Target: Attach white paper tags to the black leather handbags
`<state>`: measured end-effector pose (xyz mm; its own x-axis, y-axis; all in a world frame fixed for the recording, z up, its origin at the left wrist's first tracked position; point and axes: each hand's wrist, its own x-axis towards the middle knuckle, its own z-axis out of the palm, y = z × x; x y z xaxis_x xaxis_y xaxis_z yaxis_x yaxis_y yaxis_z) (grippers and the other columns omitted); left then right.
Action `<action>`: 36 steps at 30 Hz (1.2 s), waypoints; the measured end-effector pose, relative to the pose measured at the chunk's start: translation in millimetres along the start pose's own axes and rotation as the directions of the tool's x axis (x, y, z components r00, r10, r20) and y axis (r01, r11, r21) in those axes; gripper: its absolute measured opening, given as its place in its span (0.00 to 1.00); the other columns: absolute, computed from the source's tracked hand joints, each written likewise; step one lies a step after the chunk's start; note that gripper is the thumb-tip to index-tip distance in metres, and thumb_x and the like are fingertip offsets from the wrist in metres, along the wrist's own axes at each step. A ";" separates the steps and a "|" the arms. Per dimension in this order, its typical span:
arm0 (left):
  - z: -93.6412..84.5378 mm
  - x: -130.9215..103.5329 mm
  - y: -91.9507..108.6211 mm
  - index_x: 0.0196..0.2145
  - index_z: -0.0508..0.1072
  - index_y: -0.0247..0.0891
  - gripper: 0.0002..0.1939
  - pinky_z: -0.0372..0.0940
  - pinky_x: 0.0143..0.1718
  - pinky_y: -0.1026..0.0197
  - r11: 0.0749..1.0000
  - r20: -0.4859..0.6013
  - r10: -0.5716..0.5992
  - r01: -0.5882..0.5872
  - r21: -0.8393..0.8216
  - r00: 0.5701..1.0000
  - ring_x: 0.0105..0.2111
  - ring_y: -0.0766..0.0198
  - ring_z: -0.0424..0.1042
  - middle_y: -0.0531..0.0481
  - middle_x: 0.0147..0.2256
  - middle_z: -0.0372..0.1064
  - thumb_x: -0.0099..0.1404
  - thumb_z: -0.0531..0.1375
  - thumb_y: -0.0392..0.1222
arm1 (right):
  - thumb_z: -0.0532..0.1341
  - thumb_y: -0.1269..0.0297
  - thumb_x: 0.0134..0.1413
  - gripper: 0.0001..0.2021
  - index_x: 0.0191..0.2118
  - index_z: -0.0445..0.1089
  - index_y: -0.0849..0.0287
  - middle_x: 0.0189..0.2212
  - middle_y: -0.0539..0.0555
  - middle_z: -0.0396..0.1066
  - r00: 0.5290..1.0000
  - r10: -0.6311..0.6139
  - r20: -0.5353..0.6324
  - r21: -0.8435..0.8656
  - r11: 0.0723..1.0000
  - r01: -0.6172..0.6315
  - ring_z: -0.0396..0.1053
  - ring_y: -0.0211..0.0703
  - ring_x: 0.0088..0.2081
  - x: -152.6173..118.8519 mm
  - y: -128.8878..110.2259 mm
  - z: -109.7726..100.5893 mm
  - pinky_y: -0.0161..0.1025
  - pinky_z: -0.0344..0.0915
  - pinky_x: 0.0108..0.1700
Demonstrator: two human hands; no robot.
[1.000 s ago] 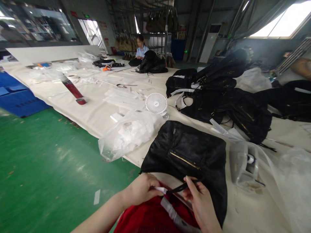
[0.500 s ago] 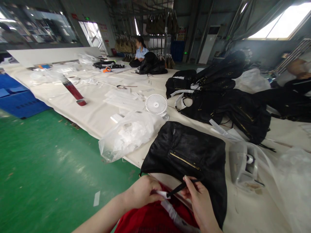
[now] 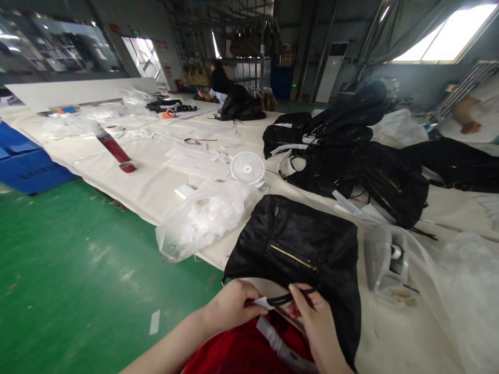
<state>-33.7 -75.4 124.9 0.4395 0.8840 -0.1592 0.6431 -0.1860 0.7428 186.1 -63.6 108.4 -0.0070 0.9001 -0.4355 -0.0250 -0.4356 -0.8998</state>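
Note:
A black bag [image 3: 296, 234] with a gold zipper lies on the table in front of me. At its near edge, my left hand [image 3: 237, 306] pinches a small white wrapping strip [image 3: 263, 303] around the end of a black strap [image 3: 281, 299]. My right hand [image 3: 307, 311] is closed on the same strap, a little to the right, with thumb and fingers together. Below the hands, a wrapped grey-white handle [image 3: 278, 343] hangs over red cloth [image 3: 230, 348]; where it attaches is hidden.
A clear bag of white scraps [image 3: 206, 218] sits at the left table edge, by a white fan [image 3: 247, 168]. Right of the black bag stands a tape dispenser [image 3: 393, 265]. Black bags [image 3: 358, 161] are piled behind. A co-worker's arm [image 3: 465, 114] shows at far right.
The strap between my hands now shows as two bowed strands instead of one straight piece. Across the table, a co-worker has lifted a black item before them. The far-right co-worker's arm has shifted.

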 end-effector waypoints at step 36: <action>17.0 44.5 16.3 0.23 0.70 0.37 0.21 0.57 0.31 0.64 0.997 -0.131 0.004 0.006 0.076 0.991 0.27 0.65 0.65 0.50 0.24 0.67 0.71 0.50 0.46 | 0.66 0.42 0.46 0.22 0.22 0.64 0.58 0.14 0.43 0.58 0.996 -0.030 -0.086 0.170 0.984 0.044 0.54 0.32 0.16 19.8 0.6 -11.3 0.32 0.49 0.18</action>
<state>7.0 -46.4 118.9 0.3561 0.9318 -0.0700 0.6915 -0.2124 0.6904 197.2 -46.1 98.9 0.0794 0.9091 -0.4088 -0.1946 -0.3881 -0.9008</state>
